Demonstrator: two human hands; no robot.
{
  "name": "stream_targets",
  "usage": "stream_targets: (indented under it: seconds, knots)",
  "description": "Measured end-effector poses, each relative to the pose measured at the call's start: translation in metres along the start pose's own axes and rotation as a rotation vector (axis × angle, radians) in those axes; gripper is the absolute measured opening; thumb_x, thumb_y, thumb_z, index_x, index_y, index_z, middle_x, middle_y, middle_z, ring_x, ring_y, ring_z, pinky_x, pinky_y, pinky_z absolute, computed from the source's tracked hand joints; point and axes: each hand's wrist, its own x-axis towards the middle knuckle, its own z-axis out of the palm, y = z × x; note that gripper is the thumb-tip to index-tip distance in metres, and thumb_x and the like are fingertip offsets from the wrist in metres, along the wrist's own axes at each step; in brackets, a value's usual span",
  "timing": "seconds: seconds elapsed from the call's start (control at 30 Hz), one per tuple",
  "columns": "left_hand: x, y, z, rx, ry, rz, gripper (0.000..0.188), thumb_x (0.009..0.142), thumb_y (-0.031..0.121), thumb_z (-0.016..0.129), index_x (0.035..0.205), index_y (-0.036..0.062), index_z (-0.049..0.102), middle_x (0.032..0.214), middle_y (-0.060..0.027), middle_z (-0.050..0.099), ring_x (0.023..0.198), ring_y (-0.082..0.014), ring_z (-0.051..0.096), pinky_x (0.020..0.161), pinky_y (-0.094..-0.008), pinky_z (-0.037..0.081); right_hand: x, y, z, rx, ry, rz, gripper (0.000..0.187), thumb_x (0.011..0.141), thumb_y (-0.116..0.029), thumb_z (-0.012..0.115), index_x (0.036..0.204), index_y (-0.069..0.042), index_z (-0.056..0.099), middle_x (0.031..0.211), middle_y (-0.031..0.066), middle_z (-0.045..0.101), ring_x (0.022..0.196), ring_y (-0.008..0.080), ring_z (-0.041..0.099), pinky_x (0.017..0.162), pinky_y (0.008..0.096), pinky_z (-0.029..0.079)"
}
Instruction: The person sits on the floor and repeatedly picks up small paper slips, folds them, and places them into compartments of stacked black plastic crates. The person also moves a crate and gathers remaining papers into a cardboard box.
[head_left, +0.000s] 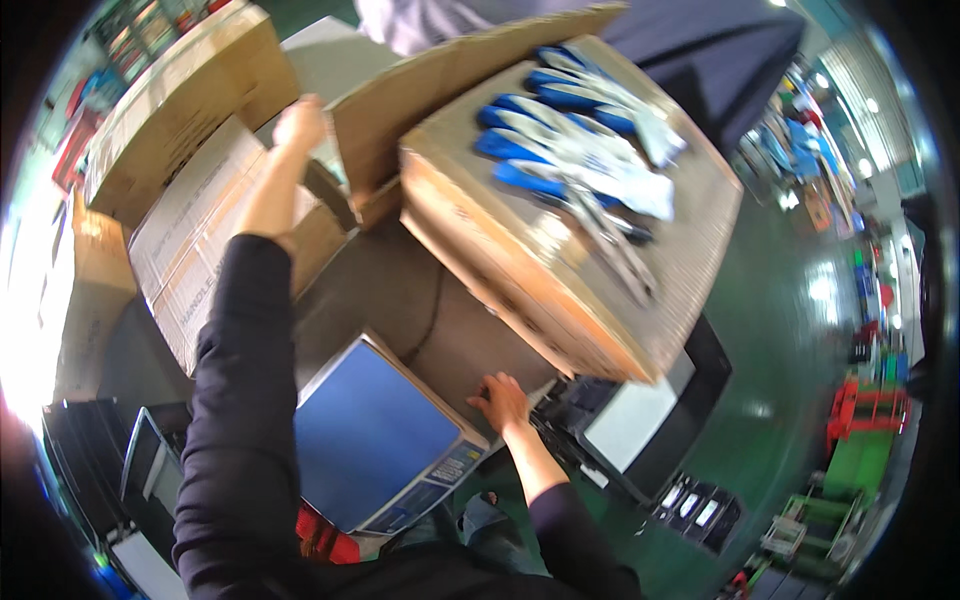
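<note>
My left hand (302, 124) reaches far forward, its fingers curled and slightly blurred, beside the raised flap (365, 115) of a large brown carton (500, 290). Whatever it may hold is hidden. Lower down, my right hand (503, 402) is held over the dark tabletop (465, 345) with fingers apart and nothing in them. To its left lies a box with a blue top (375, 435). White-and-blue work gloves (590, 145) rest on a cardboard surface at the large carton, along with a long grey metal tool (615, 245).
Brown cartons stand at the left, one lying under my left forearm (190, 235) and a taller one (190, 110) behind. A black device with a white panel (630, 425) sits right of my right hand. Green floor (790, 330) and red and green equipment (865, 415) appear farther right.
</note>
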Motion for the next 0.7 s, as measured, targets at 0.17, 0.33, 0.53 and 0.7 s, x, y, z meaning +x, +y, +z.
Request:
stream_targets:
  seconds: [0.17,0.33,0.53,0.7]
  knots:
    - [-0.088,0.007,-0.185,-0.928,0.541,-0.029,0.033,0.086,0.040,0.065,0.095,0.0089,0.073,0.089,-0.0031,0.072,0.084,-0.0119,0.065,0.078,-0.0268,0.049,-0.021,0.008,-0.009,0.017,-0.029,-0.133,0.028,0.079,-0.026,0.072,0.101,-0.011,0.061,0.103,0.0137,0.057,0.104,0.0341,0.055,0.084,0.0442,0.048]
    - [-0.339,0.104,-0.314,-1.123,0.904,0.414,0.026,0.090,0.023,0.066,0.097,-0.0016,0.069,0.085,-0.0064,0.068,0.079,-0.0125,0.062,0.078,-0.0235,0.048,-0.148,0.049,-0.049,0.318,0.218,-0.205,0.018,0.086,-0.015,0.064,0.103,-0.009,0.061,0.103,0.0108,0.060,0.095,0.0298,0.062,0.079,0.0400,0.051]
    - [-0.690,0.314,-0.269,-1.631,0.350,1.441,0.048,0.101,0.039,0.033,0.066,0.0094,0.049,0.063,-0.0079,0.053,0.057,-0.0239,0.049,0.062,-0.0394,0.042,-0.439,0.202,-0.013,0.494,0.438,0.043,0.015,0.087,-0.020,0.061,0.099,-0.010,0.064,0.097,0.0091,0.063,0.091,0.0292,0.063,0.077,0.0394,0.050]
    - [-0.938,0.526,-0.182,-1.731,-1.805,0.279,0.060,0.102,0.047,0.027,0.117,-0.0029,0.058,0.121,-0.0189,0.060,0.117,-0.0331,0.056,0.095,-0.0433,0.048,-0.733,0.307,0.084,0.626,0.618,0.729,0.017,0.087,-0.021,0.061,0.099,-0.011,0.066,0.098,0.0090,0.067,0.091,0.0273,0.065,0.081,0.0374,0.051]
